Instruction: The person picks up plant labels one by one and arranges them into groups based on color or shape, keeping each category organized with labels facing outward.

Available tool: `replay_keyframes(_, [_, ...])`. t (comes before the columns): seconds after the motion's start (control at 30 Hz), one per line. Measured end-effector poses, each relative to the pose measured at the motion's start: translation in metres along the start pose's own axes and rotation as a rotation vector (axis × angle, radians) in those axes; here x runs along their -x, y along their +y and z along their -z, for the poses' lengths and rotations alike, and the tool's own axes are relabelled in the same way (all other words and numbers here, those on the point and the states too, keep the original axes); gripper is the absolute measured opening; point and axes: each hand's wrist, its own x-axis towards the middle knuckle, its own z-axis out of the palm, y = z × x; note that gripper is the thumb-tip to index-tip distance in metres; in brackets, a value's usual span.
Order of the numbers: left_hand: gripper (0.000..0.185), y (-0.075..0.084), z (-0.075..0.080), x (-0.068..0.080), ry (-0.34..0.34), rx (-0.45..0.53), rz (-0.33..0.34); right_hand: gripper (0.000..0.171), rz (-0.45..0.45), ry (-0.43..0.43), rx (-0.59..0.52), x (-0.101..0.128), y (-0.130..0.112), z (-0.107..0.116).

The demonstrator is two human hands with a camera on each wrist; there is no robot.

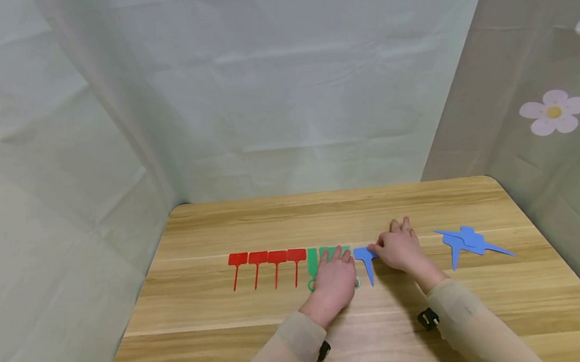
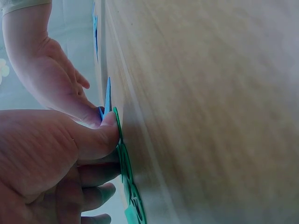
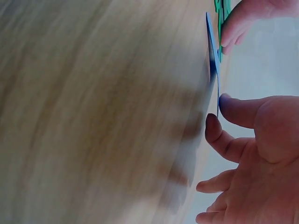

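My right hand (image 1: pixel 400 249) pinches one end of a blue T-shaped plant label (image 1: pixel 363 253) between thumb and forefinger; its other fingers stretch away. In the right wrist view that label (image 3: pixel 215 56) is seen almost edge-on, close over the table. Just left of it, my left hand (image 1: pixel 335 281) rests over several green plant labels (image 1: pixel 312 262) with ring-shaped ends, covering most of them. The left wrist view has its thumb on the end of a green label (image 2: pixel 126 163), fingers fairly straight. Several red T-shaped plant labels (image 1: pixel 258 258) lie in a row further left.
A loose pile of blue plant labels (image 1: pixel 470 240), overlapping at angles, lies to the right of my right hand. All of this is on a wooden table (image 1: pixel 187 307). Pale cloth (image 1: pixel 281 88) hangs behind and along both sides, with printed flowers (image 1: pixel 553 112) at the right.
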Motion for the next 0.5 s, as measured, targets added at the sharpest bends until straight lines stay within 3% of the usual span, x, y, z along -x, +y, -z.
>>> replay_keyframes(0.5, [0.057,-0.0003,0.0022,0.0015,-0.001,-0.007,-0.007,0.038,-0.007,0.005,0.041,-0.0005,-0.0004,-0.0026])
